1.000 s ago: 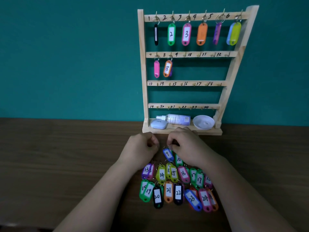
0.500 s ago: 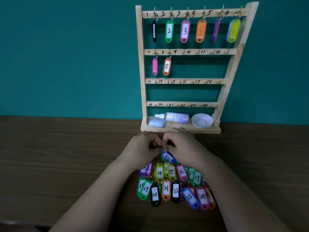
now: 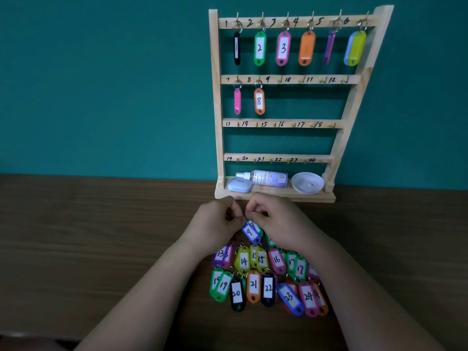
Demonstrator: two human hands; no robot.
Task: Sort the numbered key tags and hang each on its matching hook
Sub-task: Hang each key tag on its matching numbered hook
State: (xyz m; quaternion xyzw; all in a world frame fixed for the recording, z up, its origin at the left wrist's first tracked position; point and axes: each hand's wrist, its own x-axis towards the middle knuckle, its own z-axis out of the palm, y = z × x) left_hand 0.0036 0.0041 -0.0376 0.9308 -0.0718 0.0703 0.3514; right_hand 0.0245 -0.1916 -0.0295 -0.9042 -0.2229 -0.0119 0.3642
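The left grip [image 3: 215,221] and right grip [image 3: 276,221] both pinch the top of the blue tag marked 9 [image 3: 250,233].

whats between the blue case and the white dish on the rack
A pale plastic spray bottle lies on its side between the pale blue rounded case and round white dish, head view.

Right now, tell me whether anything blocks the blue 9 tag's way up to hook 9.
Nothing visible does. The left hand and right hand pinch the blue 9 tag at its ring. Above, hook 9 is bare, with open space right of the orange 8 tag. The spray bottle lies lower, on the rack.
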